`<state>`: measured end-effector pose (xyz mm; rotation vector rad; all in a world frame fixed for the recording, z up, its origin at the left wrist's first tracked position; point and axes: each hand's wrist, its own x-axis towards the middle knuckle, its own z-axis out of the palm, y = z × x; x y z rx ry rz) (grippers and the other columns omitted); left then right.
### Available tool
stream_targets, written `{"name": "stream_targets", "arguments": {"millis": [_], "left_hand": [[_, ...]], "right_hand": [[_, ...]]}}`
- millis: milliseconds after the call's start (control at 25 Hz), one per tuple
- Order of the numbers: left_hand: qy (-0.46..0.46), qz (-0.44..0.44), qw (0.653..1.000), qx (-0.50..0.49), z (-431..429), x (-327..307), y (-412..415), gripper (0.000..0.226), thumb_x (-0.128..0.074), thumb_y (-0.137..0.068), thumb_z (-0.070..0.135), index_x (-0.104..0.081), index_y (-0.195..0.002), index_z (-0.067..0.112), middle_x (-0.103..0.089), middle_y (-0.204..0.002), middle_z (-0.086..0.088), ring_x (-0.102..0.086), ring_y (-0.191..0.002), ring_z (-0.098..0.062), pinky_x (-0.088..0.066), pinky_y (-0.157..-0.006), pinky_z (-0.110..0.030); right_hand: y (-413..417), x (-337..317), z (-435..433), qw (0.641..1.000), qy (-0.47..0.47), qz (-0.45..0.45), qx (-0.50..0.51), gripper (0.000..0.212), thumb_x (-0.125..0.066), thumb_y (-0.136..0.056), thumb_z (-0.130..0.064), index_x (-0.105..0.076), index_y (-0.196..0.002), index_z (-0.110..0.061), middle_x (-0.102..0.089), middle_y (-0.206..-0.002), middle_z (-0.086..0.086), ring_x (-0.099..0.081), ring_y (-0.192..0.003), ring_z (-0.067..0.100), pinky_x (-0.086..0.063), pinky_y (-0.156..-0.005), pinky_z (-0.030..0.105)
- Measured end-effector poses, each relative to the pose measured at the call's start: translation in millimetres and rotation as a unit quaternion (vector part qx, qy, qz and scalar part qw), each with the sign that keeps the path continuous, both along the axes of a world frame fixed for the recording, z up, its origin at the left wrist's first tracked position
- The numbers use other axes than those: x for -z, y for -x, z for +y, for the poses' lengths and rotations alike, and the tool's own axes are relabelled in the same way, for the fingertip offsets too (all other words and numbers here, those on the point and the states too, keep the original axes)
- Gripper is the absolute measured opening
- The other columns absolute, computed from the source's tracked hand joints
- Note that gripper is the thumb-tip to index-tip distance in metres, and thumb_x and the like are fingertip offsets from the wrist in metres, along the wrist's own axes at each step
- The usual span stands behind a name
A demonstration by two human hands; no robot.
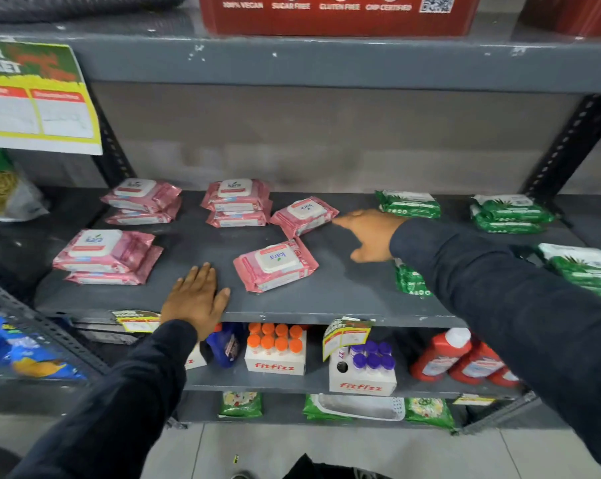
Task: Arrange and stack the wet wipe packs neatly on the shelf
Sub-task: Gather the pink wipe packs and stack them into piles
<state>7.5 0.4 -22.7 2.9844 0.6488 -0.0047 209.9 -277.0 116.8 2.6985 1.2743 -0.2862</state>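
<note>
Pink wet wipe packs lie on the grey shelf (344, 292): a two-pack stack at the back left (141, 200), a stack at the front left (107, 255), and a stack at the back centre (237, 202). Two single pink packs lie askew, one at the back (304, 214) and one nearer the front (275, 264). Green packs sit to the right (409, 203), (509, 213), (584, 267), and one (411, 280) is partly hidden under my right sleeve. My left hand (197, 297) rests flat on the shelf's front edge. My right hand (369, 233) is open, fingertips just right of the back single pink pack.
A price sign (38, 98) hangs at the upper left. A red carton (337, 13) stands on the shelf above. Below are fitfizz boxes (276, 352), (363, 371), red bottles (464, 361) and a blue bottle (224, 344). Slotted uprights (568, 143) frame the bay.
</note>
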Motion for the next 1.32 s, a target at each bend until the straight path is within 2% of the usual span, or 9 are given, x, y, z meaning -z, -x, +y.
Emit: {"name": "stream_targets", "arguments": {"millis": [160, 240, 360, 480, 640, 800, 1040, 1160, 1320], "left_hand": [[-0.002, -0.020, 1.000, 0.007, -4.5, 0.9, 14.4, 0.090, 0.002, -0.079, 0.061, -0.018, -0.148, 0.008, -0.014, -0.159, -0.007, -0.010, -0.146, -0.023, -0.008, -0.118, -0.037], [-0.011, -0.015, 1.000, 0.011, 2.0, -0.2, 23.7, 0.091, 0.003, -0.079, 0.063, -0.016, -0.149, 0.009, -0.013, -0.159, -0.008, -0.010, -0.146, -0.022, -0.009, -0.118, -0.037], [-0.026, -0.005, 1.000, 0.003, 8.6, -2.4, 35.4, 0.092, 0.003, -0.078, 0.065, -0.013, -0.149, 0.009, -0.012, -0.160, -0.008, -0.010, -0.146, -0.021, -0.009, -0.119, -0.037], [-0.028, -0.002, 1.000, -0.006, 6.2, -1.3, 40.9, 0.092, 0.004, -0.077, 0.064, -0.009, -0.149, 0.007, -0.008, -0.160, -0.009, -0.006, -0.146, -0.022, -0.006, -0.119, -0.037], [-0.027, 0.003, 0.999, -0.037, 1.0, 4.0, 38.9, 0.090, 0.007, -0.079, 0.063, 0.000, -0.148, 0.005, -0.001, -0.160, -0.012, 0.000, -0.146, -0.025, -0.003, -0.119, -0.039], [-0.020, 0.034, 0.998, -0.052, -2.9, -0.2, 36.4, 0.081, -0.004, -0.089, 0.060, 0.007, -0.147, 0.003, 0.007, -0.159, -0.014, 0.006, -0.146, -0.026, -0.001, -0.119, -0.041], [-0.024, 0.064, 0.997, -0.041, -0.6, -2.7, 36.5, 0.085, -0.007, -0.089, 0.064, 0.008, -0.147, 0.004, 0.009, -0.159, -0.013, 0.009, -0.146, -0.026, 0.000, -0.119, -0.041], [-0.026, 0.054, 0.998, -0.035, 0.3, -1.4, 37.4, 0.086, -0.007, -0.088, 0.065, 0.006, -0.147, 0.004, 0.007, -0.160, -0.013, 0.008, -0.146, -0.026, 0.000, -0.119, -0.041], [-0.025, 0.055, 0.998, -0.027, 5.2, -3.1, 38.2, 0.094, -0.003, -0.081, 0.072, 0.005, -0.148, 0.006, 0.006, -0.160, -0.012, 0.006, -0.146, -0.025, -0.001, -0.119, -0.040]], "right_hand": [[20.4, 20.2, 56.5, 0.996, -0.010, 0.011, -0.088, 0.063, -0.070, -0.077, -0.035, -0.046, -0.133, -0.017, -0.056, -0.132, 0.008, -0.053, -0.120, 0.030, -0.047, -0.087, 0.034], [28.2, 31.2, 82.4, 0.993, 0.000, 0.019, -0.118, 0.063, -0.072, -0.075, -0.039, -0.049, -0.128, -0.015, -0.058, -0.126, 0.009, -0.055, -0.117, 0.031, -0.048, -0.091, 0.037], [31.6, 40.6, 107.2, 0.990, 0.049, 0.018, -0.129, 0.086, -0.074, -0.074, -0.038, -0.031, -0.146, -0.017, -0.041, -0.148, 0.008, -0.040, -0.135, 0.029, -0.038, -0.109, 0.044], [30.3, 43.0, 120.3, 0.989, 0.088, 0.021, -0.118, 0.092, -0.072, -0.077, -0.036, -0.020, -0.151, -0.019, -0.028, -0.156, 0.006, -0.031, -0.141, 0.026, -0.033, -0.113, 0.041], [32.2, 40.7, 138.2, 0.989, 0.105, 0.029, -0.097, 0.086, -0.076, -0.070, -0.041, -0.037, -0.142, -0.017, -0.044, -0.140, 0.007, -0.048, -0.125, 0.029, -0.046, -0.100, 0.043], [40.5, 37.3, 162.9, 0.991, 0.088, 0.040, -0.091, 0.077, -0.077, -0.065, -0.048, -0.048, -0.129, -0.016, -0.054, -0.123, 0.007, -0.055, -0.109, 0.028, -0.051, -0.091, 0.044], [61.7, 39.4, 193.7, 0.994, 0.057, 0.020, -0.094, 0.057, -0.075, -0.061, -0.050, -0.057, -0.106, -0.019, -0.059, -0.099, 0.003, -0.060, -0.085, 0.025, -0.057, -0.078, 0.042], [62.7, 40.1, 194.8, 0.994, 0.067, 0.012, -0.091, 0.065, -0.074, -0.063, -0.053, -0.055, -0.114, -0.018, -0.059, -0.108, 0.004, -0.060, -0.092, 0.026, -0.056, -0.081, 0.042], [55.3, 35.3, 187.3, 0.991, 0.087, 0.047, -0.093, 0.102, -0.074, -0.064, -0.058, -0.028, -0.146, -0.016, -0.040, -0.146, 0.008, -0.044, -0.130, 0.030, -0.044, -0.104, 0.045]]}}
